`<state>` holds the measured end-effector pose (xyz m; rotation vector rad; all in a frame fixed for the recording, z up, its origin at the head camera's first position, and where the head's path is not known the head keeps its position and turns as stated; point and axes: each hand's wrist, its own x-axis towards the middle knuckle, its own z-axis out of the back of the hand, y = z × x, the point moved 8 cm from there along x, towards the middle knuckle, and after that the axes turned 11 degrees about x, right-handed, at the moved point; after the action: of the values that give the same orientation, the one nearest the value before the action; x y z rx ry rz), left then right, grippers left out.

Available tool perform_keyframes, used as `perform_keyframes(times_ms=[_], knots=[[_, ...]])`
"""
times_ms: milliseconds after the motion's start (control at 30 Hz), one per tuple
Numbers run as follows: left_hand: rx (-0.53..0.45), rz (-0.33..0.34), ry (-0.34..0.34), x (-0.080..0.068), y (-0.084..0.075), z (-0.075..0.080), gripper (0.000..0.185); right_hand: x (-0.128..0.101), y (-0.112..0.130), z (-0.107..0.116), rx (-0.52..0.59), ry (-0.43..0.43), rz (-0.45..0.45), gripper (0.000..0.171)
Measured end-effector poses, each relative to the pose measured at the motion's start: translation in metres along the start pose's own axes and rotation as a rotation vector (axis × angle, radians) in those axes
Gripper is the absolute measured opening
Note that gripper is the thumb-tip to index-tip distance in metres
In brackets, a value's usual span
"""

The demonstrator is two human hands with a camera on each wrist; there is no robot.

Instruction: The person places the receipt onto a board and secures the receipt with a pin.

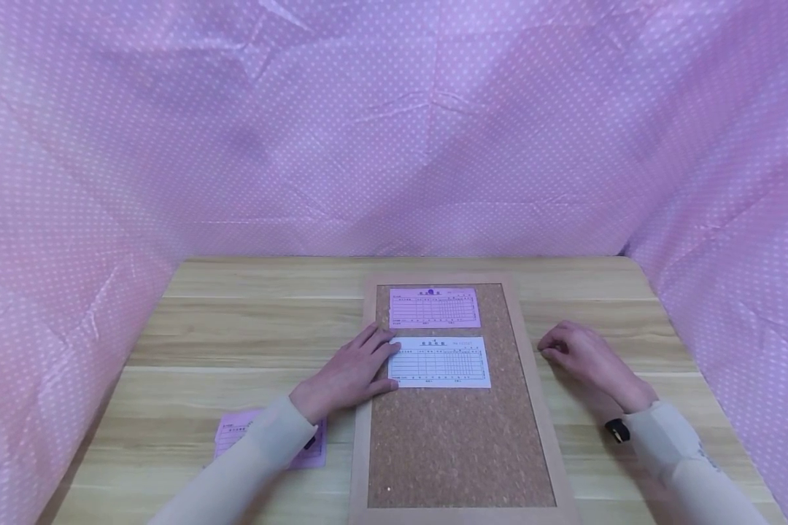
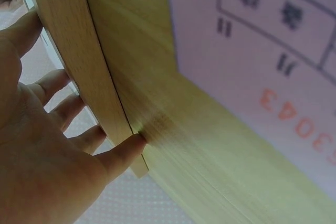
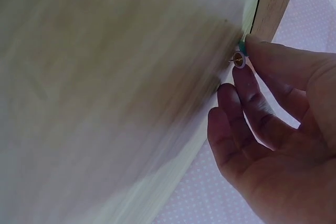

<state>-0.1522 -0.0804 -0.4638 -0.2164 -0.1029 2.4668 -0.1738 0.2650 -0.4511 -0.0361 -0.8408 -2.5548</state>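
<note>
A wood-framed corkboard [image 1: 460,452] lies on the table. On its upper part is a pink printed slip [image 1: 407,310] with a small purple tack [image 1: 430,292] at its top edge. Below that lies a white printed slip [image 1: 440,364]. My left hand [image 1: 344,368] rests over the board's left frame, its spread fingertips touching the white slip's left edge. Right of the board, low over the table, my right hand [image 1: 587,357] pinches a thumbtack [image 3: 239,59] between thumb and fingers. A green bit [image 3: 242,47] shows beside it, mostly hidden by the thumb.
Partly under the left forearm, another pink slip [image 1: 236,423] lies on the wooden table [image 1: 223,313]. A small pale dot [image 1: 389,489] shows low on the cork. Pink dotted cloth [image 1: 394,146] surrounds the table at the back and sides.
</note>
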Motion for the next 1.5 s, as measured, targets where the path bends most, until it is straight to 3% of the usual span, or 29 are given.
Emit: perform_keyframes(times_ms=[533,700,1067,1500], knots=[[-0.007,-0.001,-0.002,0.0,0.0,0.0,0.066,-0.002,-0.001,0.002,0.041,0.022,-0.075,0.012],[-0.001,0.005,0.007,0.0,0.0,-0.001,0.066,-0.004,0.001,0.008,0.067,-0.012,-0.07,0.015],[-0.003,-0.01,-0.009,0.0,-0.001,0.0,0.066,-0.005,0.016,0.018,0.065,-0.1,0.04,0.02],[0.003,-0.001,-0.005,0.0,0.001,0.0,0.066,-0.002,0.035,0.029,0.155,-0.231,0.05,0.014]])
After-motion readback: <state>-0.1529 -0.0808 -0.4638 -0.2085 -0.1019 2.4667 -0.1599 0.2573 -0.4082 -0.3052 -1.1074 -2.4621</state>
